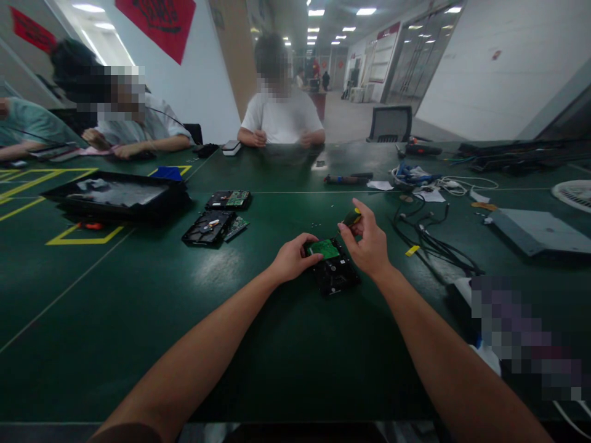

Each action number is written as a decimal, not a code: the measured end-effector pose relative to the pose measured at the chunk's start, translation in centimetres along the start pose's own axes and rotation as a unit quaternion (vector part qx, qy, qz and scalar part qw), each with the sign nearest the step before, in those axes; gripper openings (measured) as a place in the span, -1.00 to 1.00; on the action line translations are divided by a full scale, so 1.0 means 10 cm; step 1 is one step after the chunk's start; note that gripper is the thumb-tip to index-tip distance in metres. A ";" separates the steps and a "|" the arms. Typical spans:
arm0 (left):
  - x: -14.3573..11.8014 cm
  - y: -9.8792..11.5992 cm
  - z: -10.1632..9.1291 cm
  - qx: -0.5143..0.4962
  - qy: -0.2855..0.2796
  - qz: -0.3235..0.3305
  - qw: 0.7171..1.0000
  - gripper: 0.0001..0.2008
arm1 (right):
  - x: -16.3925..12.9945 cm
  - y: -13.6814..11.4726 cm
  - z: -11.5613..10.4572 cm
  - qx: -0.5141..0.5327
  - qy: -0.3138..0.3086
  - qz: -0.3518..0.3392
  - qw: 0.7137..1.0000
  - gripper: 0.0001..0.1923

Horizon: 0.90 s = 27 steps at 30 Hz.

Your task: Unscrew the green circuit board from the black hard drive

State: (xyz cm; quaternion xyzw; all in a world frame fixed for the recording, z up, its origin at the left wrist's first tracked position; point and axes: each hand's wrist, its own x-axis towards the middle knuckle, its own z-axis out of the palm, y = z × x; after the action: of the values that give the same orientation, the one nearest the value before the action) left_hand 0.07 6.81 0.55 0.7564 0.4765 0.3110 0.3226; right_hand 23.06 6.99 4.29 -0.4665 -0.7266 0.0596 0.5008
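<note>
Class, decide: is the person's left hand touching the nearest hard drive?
Touching: the head view shows the left hand on the hard drive, its thumb lying against the green board.

Overhead ceiling lights [366,11] shine brightly, leaving pale glare on the darker green counter [138,332], while wide-angle distortion slants the edges.

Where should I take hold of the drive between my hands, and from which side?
Probably by both side edges, on the near half of the drive, coming from your own side. It lies flat on the table and that half is uncovered, while your left hand covers the far-left corner. An edge grip should also stay off the green board.
</note>
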 end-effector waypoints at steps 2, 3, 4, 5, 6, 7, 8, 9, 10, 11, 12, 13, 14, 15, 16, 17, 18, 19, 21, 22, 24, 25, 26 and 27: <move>0.00 0.00 0.01 -0.002 0.006 -0.013 1.000 -0.51 | 0.00 0.00 0.00 -0.003 0.004 0.000 1.000 -0.31; 0.00 -0.01 0.01 -0.001 0.009 -0.018 1.000 -0.51 | 0.00 0.00 0.00 -0.006 0.007 -0.001 1.000 -0.31; 0.00 -0.01 0.01 -0.001 0.013 -0.021 1.000 -0.51 | 0.00 0.00 0.00 -0.009 0.010 -0.002 1.000 -0.31; 0.00 -0.01 0.02 0.000 0.015 -0.021 1.000 -0.52 | 0.00 0.01 0.00 -0.012 0.011 -0.003 1.000 -0.30; 0.00 -0.01 0.02 0.000 0.017 -0.020 1.000 -0.53 | 0.00 0.01 0.01 -0.014 0.011 -0.004 1.000 -0.30; 0.00 -0.01 0.02 -0.001 0.018 -0.018 1.000 -0.54 | 0.00 0.02 0.01 -0.014 0.010 -0.006 1.000 -0.30; 0.00 -0.01 0.02 -0.003 0.017 -0.015 1.000 -0.55 | 0.00 0.02 0.01 -0.014 0.007 -0.008 1.000 -0.31; 0.00 -0.01 0.02 -0.003 0.015 -0.012 1.000 -0.56 | 0.00 0.01 0.01 -0.014 0.005 -0.011 1.000 -0.31; 0.00 -0.02 0.02 -0.003 0.013 -0.010 1.000 -0.57 | 0.00 0.01 0.01 -0.015 0.004 -0.015 1.000 -0.31; 0.00 -0.02 0.01 -0.003 0.010 -0.009 1.000 -0.57 | 0.00 0.00 0.01 -0.017 0.003 -0.020 1.000 -0.31; 0.01 -0.02 0.01 -0.002 0.007 -0.009 1.000 -0.57 | 0.00 -0.02 0.00 -0.020 0.002 -0.025 0.999 -0.32; 0.01 -0.02 0.01 -0.001 0.006 -0.008 1.000 -0.57 | 0.00 -0.03 0.00 -0.023 0.001 -0.031 0.999 -0.32; 0.01 -0.02 0.01 0.001 0.006 -0.007 1.000 -0.58 | 0.00 -0.05 0.00 -0.024 -0.001 -0.038 0.999 -0.34; 0.01 -0.02 0.02 0.001 0.008 -0.005 1.000 -0.58 | 0.00 -0.06 -0.01 -0.023 -0.005 -0.044 0.999 -0.35; 0.01 -0.02 0.02 0.002 0.010 -0.003 1.000 -0.58 | 0.00 -0.07 -0.01 -0.018 -0.009 -0.050 0.999 -0.36; 0.01 -0.03 0.02 0.001 0.013 0.000 1.000 -0.59 | 0.00 -0.08 -0.01 -0.012 -0.013 -0.053 0.998 -0.36; 0.00 -0.03 0.02 0.000 0.015 0.002 1.000 -0.59 | 0.00 -0.08 -0.01 -0.004 -0.017 -0.054 0.998 -0.36; 0.00 -0.03 0.02 -0.001 0.017 0.003 1.000 -0.59 | 0.00 -0.08 -0.01 0.003 -0.019 -0.053 0.998 -0.36; 0.00 -0.03 0.03 -0.003 0.016 0.001 1.000 -0.58 | 0.01 -0.07 0.00 0.008 -0.015 -0.047 0.999 -0.36; 0.00 -0.03 0.03 -0.003 0.015 -0.002 1.000 -0.58 | 0.01 -0.07 0.00 0.004 -0.010 -0.047 0.999 -0.36; 0.01 -0.04 0.03 -0.003 0.015 -0.008 1.000 -0.58 | 0.01 -0.09 0.00 -0.012 0.000 -0.055 0.998 -0.38; 0.01 -0.04 0.04 -0.002 0.015 -0.011 1.000 -0.59 | 0.02 -0.10 -0.01 -0.021 0.002 -0.062 0.998 -0.40; 0.01 -0.04 0.04 -0.001 0.015 -0.014 1.000 -0.59 | 0.02 -0.12 -0.01 -0.027 0.003 -0.068 0.997 -0.41; 0.01 -0.04 0.04 0.000 0.014 -0.016 1.000 -0.60 | 0.02 -0.14 -0.02 -0.031 0.003 -0.072 0.997 -0.42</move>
State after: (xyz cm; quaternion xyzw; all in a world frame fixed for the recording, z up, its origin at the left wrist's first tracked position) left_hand 0.20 7.00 0.02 0.7442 0.4927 0.3170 0.3209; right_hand 22.35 6.32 5.31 -0.4280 -0.7584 -0.0006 0.4916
